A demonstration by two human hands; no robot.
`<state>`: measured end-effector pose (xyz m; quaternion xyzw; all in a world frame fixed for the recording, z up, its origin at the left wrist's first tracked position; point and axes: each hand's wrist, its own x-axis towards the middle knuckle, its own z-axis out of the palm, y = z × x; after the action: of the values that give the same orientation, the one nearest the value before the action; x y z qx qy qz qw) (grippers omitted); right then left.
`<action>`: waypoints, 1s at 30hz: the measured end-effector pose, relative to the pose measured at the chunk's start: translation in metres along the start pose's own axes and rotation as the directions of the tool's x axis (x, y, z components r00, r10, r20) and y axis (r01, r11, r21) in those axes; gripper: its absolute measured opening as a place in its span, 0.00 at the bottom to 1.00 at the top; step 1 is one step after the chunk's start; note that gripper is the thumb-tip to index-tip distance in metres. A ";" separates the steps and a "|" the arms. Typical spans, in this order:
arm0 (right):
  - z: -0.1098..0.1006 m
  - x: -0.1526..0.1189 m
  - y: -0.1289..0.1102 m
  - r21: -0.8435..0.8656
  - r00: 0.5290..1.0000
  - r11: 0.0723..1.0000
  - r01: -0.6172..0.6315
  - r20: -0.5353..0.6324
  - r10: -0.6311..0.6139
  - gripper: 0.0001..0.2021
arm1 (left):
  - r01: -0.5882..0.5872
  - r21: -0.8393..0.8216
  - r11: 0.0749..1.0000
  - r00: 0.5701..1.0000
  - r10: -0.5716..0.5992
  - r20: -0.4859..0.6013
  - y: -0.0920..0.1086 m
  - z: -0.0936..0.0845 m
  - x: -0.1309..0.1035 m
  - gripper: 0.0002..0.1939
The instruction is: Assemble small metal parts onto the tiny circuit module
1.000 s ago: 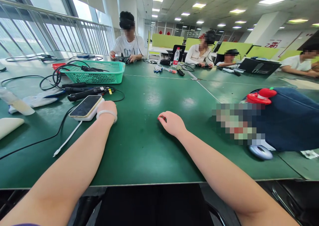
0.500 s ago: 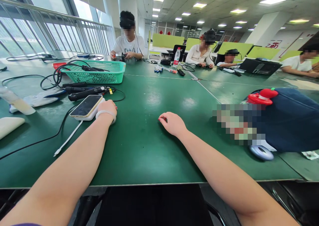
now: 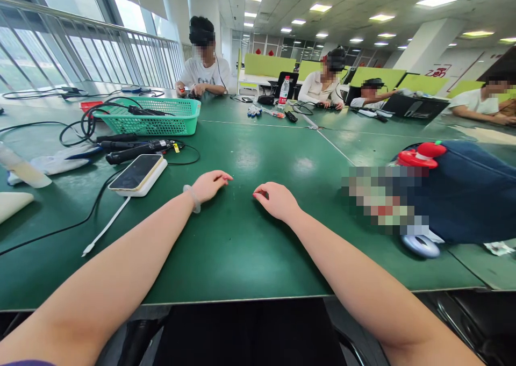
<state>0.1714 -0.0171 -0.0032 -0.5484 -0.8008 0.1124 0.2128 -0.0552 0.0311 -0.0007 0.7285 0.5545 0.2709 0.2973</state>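
My left hand, with a pale bangle round its wrist, rests over the green table left of centre. Its fingers point right, loosely stretched, with nothing held. A short gap to the right, my right hand lies on the table with its fingers curled in and the thumb against the fingertips. No object shows in it. Nearest to the left hand is a phone lying on a white block, with a white cable running toward the front.
Behind the phone are black handheld tools, a teal basket with black items and cables, and gloves. A clear bottle leans at far left. A navy bag lies right. Several people sit beyond, near a red-labelled bottle.
My left hand has moved right, away from the side of the phone and white block, toward my right hand. The right hand has hardly moved. The view has shifted slightly.
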 end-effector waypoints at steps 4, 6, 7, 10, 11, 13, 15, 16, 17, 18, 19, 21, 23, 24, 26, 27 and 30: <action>0.003 0.001 -0.001 0.015 0.994 0.997 0.079 0.075 -0.080 0.11 | -0.139 -0.328 0.934 0.980 0.177 0.091 0.029 0.023 -0.019 0.16; 0.004 0.001 -0.002 0.030 0.990 0.994 0.101 0.095 -0.104 0.11 | -0.153 -0.334 0.930 0.978 0.192 0.085 0.036 0.025 -0.024 0.15; 0.005 0.002 -0.003 0.036 0.988 0.993 0.111 0.102 -0.114 0.11 | -0.150 -0.313 0.938 0.980 0.184 0.082 0.037 0.025 -0.025 0.14; 0.006 0.003 -0.003 0.063 0.983 0.989 0.134 0.120 -0.141 0.08 | -0.113 -0.186 0.976 0.989 0.128 0.070 0.035 0.023 -0.024 0.12; 0.006 0.003 -0.003 0.081 0.979 0.986 0.147 0.127 -0.157 0.08 | -0.100 -0.136 0.986 0.992 0.108 0.060 0.034 0.022 -0.024 0.12; 0.006 0.003 -0.002 0.127 0.972 0.976 0.175 0.139 -0.192 0.08 | -0.074 -0.056 0.996 0.996 0.076 0.039 0.031 0.021 -0.023 0.12; 0.004 0.002 -0.002 0.170 0.967 0.966 0.194 0.134 -0.218 0.11 | -0.056 -0.012 0.998 0.998 0.056 0.016 0.029 0.020 -0.022 0.12; 0.003 0.001 -0.002 0.184 0.967 0.963 0.198 0.127 -0.223 0.11 | -0.045 -0.002 0.999 0.999 0.045 0.007 0.029 0.020 -0.022 0.12; 0.002 0.000 -0.002 0.189 0.967 0.961 0.201 0.119 -0.225 0.11 | -0.031 -0.003 1.000 1.000 0.031 0.000 0.028 0.020 -0.022 0.12; 0.001 -0.001 -0.003 0.188 0.967 0.961 0.204 0.115 -0.228 0.10 | -0.014 -0.015 1.000 1.000 0.014 -0.001 0.028 0.020 -0.022 0.12; 0.001 -0.002 -0.004 0.182 0.965 0.960 0.212 0.119 -0.236 0.09 | 0.005 -0.041 0.999 1.000 -0.004 0.002 0.028 0.020 -0.022 0.11; 0.000 -0.003 -0.006 0.160 0.954 0.958 0.236 0.147 -0.260 0.09 | 0.034 -0.130 0.991 0.999 -0.032 0.017 0.027 0.022 -0.021 0.10; 0.001 -0.004 -0.009 0.132 0.943 0.955 0.267 0.168 -0.287 0.07 | 0.052 -0.255 0.966 0.998 -0.043 0.042 0.027 0.025 -0.020 0.10; 0.002 -0.004 -0.010 0.121 0.939 0.951 0.283 0.169 -0.300 0.05 | 0.065 -0.322 0.945 0.997 -0.050 0.056 0.027 0.026 -0.019 0.11; 0.002 -0.004 -0.011 0.121 0.941 0.949 0.292 0.143 -0.307 0.05 | 0.107 -0.442 0.891 0.993 -0.076 0.087 0.027 0.029 -0.018 0.12; 0.002 -0.004 -0.012 0.143 0.949 0.951 0.274 0.122 -0.291 0.05 | 0.128 -0.487 0.864 0.991 -0.090 0.101 0.028 0.030 -0.019 0.12; 0.001 -0.002 -0.010 0.319 0.988 0.942 0.105 0.072 -0.135 0.05 | 0.163 -0.549 0.820 0.985 -0.102 0.140 0.032 0.031 -0.020 0.13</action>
<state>0.1630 -0.0227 -0.0002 -0.4519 -0.8137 0.2506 0.2663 -0.0172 0.0006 0.0004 0.5827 0.4843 0.3612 0.5436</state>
